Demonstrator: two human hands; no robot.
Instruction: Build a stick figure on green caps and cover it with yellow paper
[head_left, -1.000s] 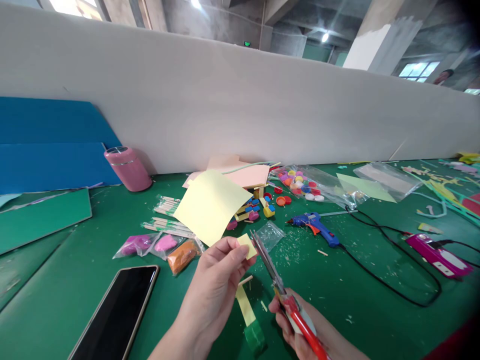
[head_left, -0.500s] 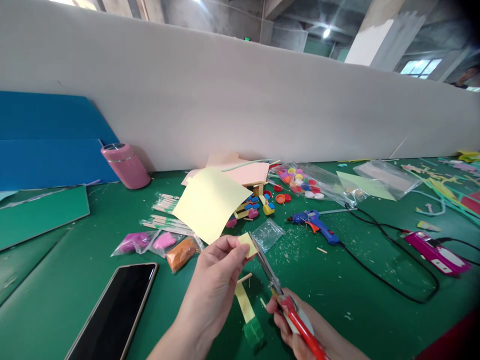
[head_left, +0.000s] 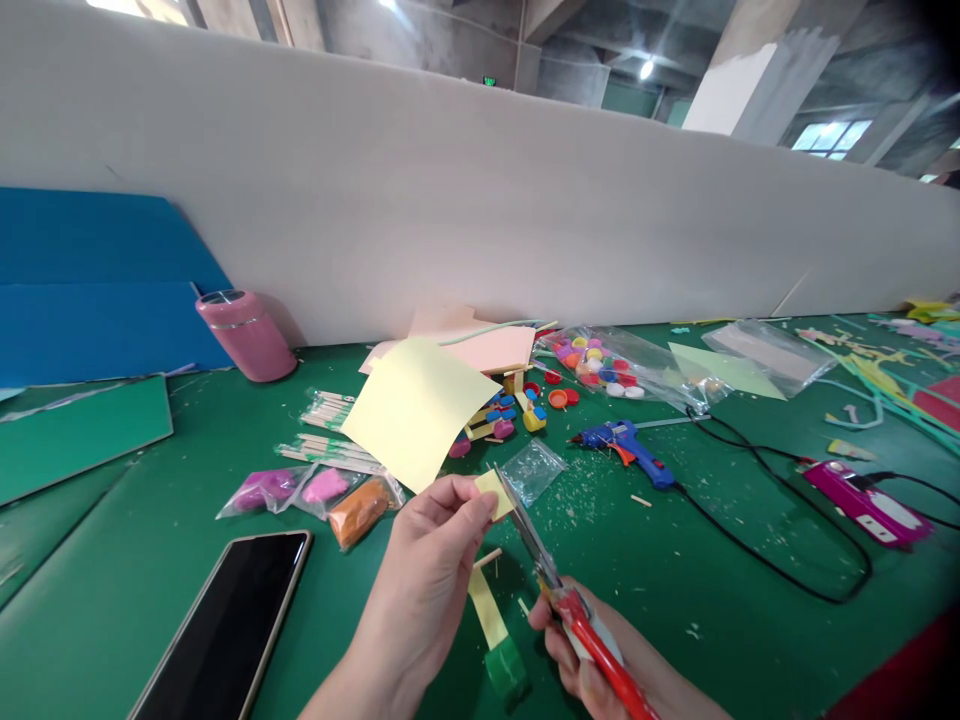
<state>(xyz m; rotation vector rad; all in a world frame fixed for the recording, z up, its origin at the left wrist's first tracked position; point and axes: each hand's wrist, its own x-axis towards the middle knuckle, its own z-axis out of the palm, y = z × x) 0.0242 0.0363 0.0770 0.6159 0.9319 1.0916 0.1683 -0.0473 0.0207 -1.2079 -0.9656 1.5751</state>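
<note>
Between its thumb and fingers my left hand (head_left: pixel 442 545) pinches a small yellow paper piece (head_left: pixel 495 492). My right hand (head_left: pixel 581 645) is closed around red-handled scissors (head_left: pixel 592 640), whose blades lie at the paper's right edge. Below the hands rests a yellow paper strip (head_left: pixel 489 608) with a green cap (head_left: pixel 506 668) at its near end and a small stick at its far end. A large yellow sheet (head_left: pixel 420 405) lies just beyond my left hand, next to blue, pink and yellow pieces (head_left: pixel 504 415).
A phone (head_left: pixel 225 625), bagged clay (head_left: pixel 360 512) and a pink bottle (head_left: pixel 247 335) are on the left. To the right lie a blue glue gun (head_left: pixel 626 448), its black cable and a magenta device (head_left: pixel 866 503). Bagged coloured caps (head_left: pixel 600 365) sit farther back.
The view has shifted slightly, moving the table items a little left. Both hands keep their holds, with the scissors still at the small paper.
</note>
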